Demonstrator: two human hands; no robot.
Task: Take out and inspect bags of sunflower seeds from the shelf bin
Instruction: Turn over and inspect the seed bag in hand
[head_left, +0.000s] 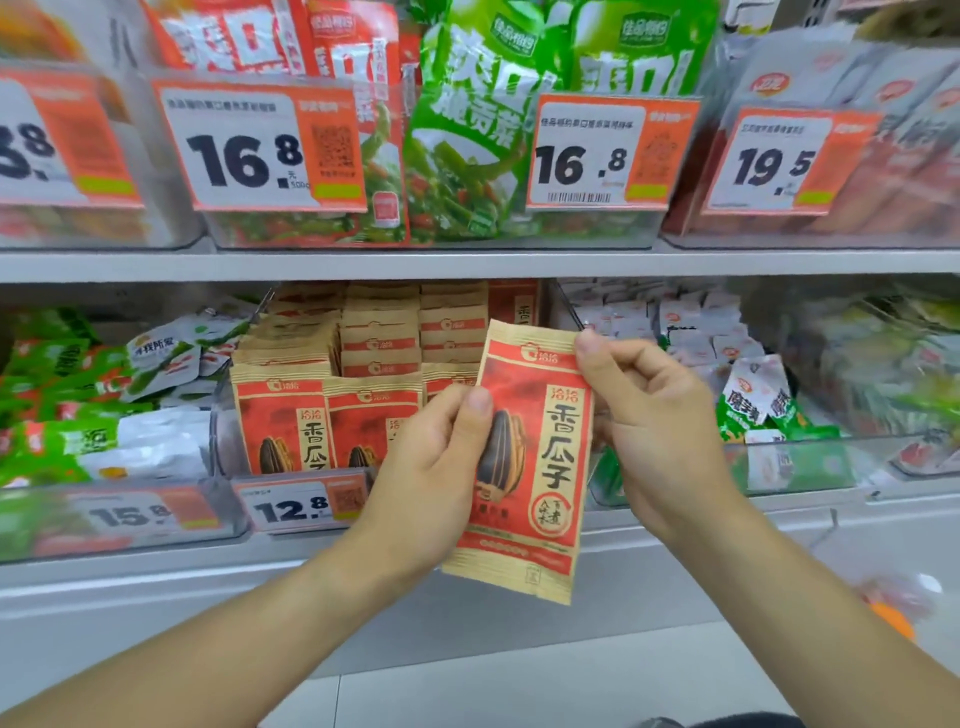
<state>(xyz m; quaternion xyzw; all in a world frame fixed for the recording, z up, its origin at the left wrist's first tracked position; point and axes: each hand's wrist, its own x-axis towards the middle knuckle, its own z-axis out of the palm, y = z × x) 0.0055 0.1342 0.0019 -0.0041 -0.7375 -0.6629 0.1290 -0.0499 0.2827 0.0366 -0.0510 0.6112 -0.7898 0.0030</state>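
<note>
Gripping one red 香瓜子 bag (524, 462), both hands, left (431, 467) and right (654, 431), above the 12.8 tag (301, 506).

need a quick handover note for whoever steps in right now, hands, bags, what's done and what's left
Left hand: grips the left edge of one red-and-tan paper bag of sunflower seeds, thumb on its front.
Right hand: pinches the same bag's top right corner.
The bag is out of the clear plastic shelf bin, held upright in front of it, printed face toward the camera.
More matching bags stand in rows in the bin, above the 12.8 price tag.
Done: one bag taken out.
Left: finish inspecting it, then probably take out the others.
</note>
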